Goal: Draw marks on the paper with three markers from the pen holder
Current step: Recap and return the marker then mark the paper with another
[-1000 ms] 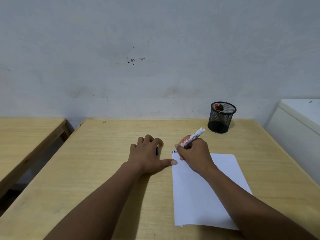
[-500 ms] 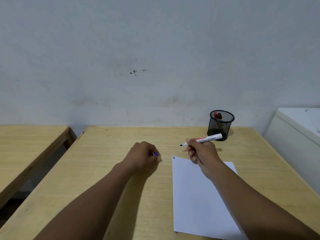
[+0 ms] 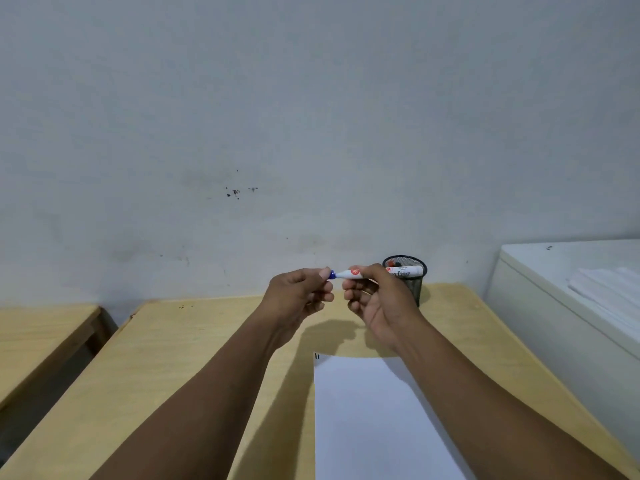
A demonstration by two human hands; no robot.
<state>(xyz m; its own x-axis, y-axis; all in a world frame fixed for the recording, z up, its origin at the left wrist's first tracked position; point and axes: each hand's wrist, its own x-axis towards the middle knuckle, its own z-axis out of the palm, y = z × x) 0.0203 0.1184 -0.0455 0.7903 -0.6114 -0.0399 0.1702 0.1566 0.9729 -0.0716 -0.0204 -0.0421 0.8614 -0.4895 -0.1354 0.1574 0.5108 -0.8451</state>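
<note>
My right hand [image 3: 379, 299] grips a white marker [image 3: 403, 272] held level above the table, its tip end pointing left. My left hand [image 3: 299, 294] pinches the blue cap [image 3: 331, 274], which sits against the marker's tip end. Both hands are raised in front of the black mesh pen holder [image 3: 415, 284], where red and dark marker tops show at the rim. A white sheet of paper [image 3: 374, 417] lies on the wooden table [image 3: 194, 358] below my hands, with two short dark marks [image 3: 317, 356] at its top left corner.
A white cabinet or appliance [image 3: 568, 306] stands against the table's right side. A second wooden table [image 3: 38, 334] stands to the left across a narrow gap. A grey wall rises right behind the table.
Both hands rose from the table and came together. The marker swung level and its tip now meets the blue cap in my left hand. The camera tilted upward.
</note>
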